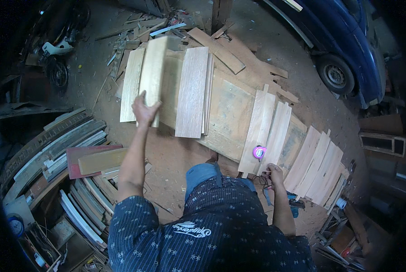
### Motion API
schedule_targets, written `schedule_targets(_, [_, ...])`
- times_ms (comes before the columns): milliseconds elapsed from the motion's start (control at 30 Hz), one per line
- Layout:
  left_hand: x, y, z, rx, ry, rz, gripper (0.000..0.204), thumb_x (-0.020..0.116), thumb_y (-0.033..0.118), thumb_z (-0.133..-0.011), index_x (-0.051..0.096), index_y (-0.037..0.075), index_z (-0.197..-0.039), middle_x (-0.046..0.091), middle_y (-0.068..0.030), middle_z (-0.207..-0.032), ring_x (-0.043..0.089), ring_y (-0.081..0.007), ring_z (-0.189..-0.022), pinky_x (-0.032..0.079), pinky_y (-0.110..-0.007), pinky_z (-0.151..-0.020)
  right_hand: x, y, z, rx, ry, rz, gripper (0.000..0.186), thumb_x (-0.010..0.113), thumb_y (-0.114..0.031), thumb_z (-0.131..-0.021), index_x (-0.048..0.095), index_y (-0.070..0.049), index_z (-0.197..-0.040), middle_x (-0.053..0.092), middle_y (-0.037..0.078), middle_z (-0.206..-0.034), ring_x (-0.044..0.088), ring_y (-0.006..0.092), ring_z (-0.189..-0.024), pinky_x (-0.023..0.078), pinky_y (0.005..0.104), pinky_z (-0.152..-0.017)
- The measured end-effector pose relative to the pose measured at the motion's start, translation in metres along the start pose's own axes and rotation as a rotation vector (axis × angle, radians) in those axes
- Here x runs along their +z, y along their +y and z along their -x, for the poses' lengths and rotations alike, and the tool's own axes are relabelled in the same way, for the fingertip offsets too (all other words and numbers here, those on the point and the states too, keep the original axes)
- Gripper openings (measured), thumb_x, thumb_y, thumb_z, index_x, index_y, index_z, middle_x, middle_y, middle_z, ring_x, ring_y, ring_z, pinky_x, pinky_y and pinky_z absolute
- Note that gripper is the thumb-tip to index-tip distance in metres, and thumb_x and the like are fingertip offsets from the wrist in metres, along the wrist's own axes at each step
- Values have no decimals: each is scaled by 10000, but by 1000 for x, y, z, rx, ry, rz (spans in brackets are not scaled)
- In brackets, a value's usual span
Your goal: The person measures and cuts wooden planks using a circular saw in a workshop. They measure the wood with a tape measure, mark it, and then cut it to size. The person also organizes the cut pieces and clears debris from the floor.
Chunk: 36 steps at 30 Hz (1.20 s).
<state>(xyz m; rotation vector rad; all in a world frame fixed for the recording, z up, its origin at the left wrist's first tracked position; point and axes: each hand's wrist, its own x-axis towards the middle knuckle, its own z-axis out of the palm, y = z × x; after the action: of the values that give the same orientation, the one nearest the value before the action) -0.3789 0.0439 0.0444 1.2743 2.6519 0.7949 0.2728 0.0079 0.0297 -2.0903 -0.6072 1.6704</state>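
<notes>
My left hand [146, 109] is closed around the near end of a pale wooden board [154, 63], its thumb along the right edge. That board is tilted over another pale board [132, 84] at the left end of the workbench [230, 113]. My right hand [274, 176] has its fingers bent together at the near ends of light planks [277, 131]; what is in them, if anything, is too small to make out. A dark cord hangs beside it. On the planks just left of that hand rests a pink tape measure [259, 152].
Brownish grained boards [192, 90] are stacked mid-bench, and several narrow planks [314, 163] lie at its right end. Offcuts [139, 34] litter the floor beyond. Curved stacks of timber [76, 140] stand at left. A blue car [348, 50] is parked at far right.
</notes>
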Motion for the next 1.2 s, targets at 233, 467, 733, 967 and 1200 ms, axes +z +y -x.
schedule_targets(233, [3,-95,-42,-288,-294,-510,955,653,613,-840,305,165,-1609,344,-309,-1583,328,-468,-1469,292,-562,-1194,-26,10,-12,-38,-38,89,221,626,-220,-1017,685,-26,-1106,651,42,-885,604,123,-671,519,273,-591])
schedule_targets(467, [37,-143,-25,-59,-297,-775,909,550,669,-905,342,112,-1592,409,-343,-1527,396,-496,-1424,340,-589,-1156,-33,55,-54,-409,26,475,389,704,-227,-940,659,36,-1223,715,126,-1023,702,238,-885,574,346,-820])
schedule_targets(733, [3,-76,14,-42,-291,-685,774,599,537,-938,431,73,-1534,412,-369,-1500,442,-518,-1363,386,-543,-1138,53,-18,-12,-672,179,1009,809,791,-302,-827,417,-109,-1517,477,250,-1417,455,437,-1334,413,480,-1104])
schedule_targets(967, [12,-24,73,327,-105,-397,584,619,391,-985,571,-44,-1371,502,-382,-1403,502,-480,-1324,422,-504,-1112,77,-10,-69,-568,63,1339,773,823,-251,-781,496,-116,-1469,494,188,-1413,433,415,-1328,365,451,-1148])
schedule_targets(1200, [69,54,224,30,-487,507,297,633,151,-1021,643,-34,-1253,708,-120,-1137,656,-182,-1040,519,-316,-929,6,4,-72,-556,174,122,779,823,-263,-788,494,-46,-1459,548,205,-1393,538,382,-1274,403,466,-1134])
